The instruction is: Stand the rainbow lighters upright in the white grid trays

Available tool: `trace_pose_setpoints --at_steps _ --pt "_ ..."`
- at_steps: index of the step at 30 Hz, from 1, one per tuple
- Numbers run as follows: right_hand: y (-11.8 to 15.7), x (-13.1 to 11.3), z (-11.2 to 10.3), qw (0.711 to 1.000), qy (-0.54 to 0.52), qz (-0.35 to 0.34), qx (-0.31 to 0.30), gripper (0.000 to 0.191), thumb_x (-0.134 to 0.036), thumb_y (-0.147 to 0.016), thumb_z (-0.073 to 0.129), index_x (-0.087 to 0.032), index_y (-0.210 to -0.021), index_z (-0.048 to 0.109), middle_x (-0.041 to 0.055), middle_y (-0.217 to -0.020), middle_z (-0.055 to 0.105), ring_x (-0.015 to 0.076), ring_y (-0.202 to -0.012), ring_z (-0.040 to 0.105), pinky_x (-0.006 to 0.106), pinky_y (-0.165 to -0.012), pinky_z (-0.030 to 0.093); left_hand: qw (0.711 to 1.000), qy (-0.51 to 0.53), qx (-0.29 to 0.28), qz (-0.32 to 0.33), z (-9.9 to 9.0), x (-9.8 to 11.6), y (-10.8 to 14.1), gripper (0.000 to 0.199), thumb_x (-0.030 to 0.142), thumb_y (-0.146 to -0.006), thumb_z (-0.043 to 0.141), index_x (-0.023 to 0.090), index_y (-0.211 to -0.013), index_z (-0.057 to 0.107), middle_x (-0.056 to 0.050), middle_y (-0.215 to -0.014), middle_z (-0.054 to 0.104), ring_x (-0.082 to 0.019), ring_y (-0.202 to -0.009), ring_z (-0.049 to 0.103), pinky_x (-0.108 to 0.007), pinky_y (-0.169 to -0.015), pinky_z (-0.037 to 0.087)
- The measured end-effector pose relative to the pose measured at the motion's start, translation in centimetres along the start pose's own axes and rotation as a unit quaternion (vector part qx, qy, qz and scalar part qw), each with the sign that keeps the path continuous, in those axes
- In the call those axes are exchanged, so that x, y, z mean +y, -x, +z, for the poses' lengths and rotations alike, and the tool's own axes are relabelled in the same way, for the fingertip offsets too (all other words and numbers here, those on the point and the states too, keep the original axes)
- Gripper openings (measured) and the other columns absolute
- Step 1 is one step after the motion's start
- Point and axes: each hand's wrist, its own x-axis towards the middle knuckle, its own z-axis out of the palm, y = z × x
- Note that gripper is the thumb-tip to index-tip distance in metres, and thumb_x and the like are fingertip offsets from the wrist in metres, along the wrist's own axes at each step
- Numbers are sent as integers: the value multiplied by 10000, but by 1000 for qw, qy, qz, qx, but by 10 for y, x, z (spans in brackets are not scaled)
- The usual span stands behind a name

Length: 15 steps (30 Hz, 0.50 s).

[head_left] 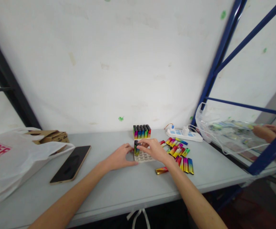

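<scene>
Steadying the tray [144,157] with the left hand [122,156], handling an upright lighter [137,150] with the right hand [154,149].

Best kept plumb over its slot, lowered straight and let go gently, to spare any lighter alongside; best braced lightly too, to stop the tray sliding on the table [118,187]. Apparently clamped, right thumb to fingertips, on the lighter at the tray's left edge; cannot tell how firmly. Held apart on the left, thumb at the near corner, fingertips beside the edge. Arched over the tray at the right wrist; angled low at the left forearm.
</scene>
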Motion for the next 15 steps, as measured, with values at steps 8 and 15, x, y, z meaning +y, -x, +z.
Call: trace_pose_setpoints --at_steps 8,15 --pt "1 1 3 996 81 17 -41 277 -444 -979 637 -192 -1018 742 60 -832 773 204 -748 696 274 -690 461 1000 2 -2 5 -1 1 0 512 600 -763 769 192 -1062 695 -77 -1044 659 -274 -995 643 -372 -913 525" --pt "3 13 -11 989 118 55 -76 340 -438 -1016 565 -168 -914 746 58 -789 747 180 -709 664 269 -673 439 1000 13 -2 1 -2 2 0 503 594 -761 771 192 -1055 702 -83 -1068 674 -278 -1015 654 -368 -928 530"
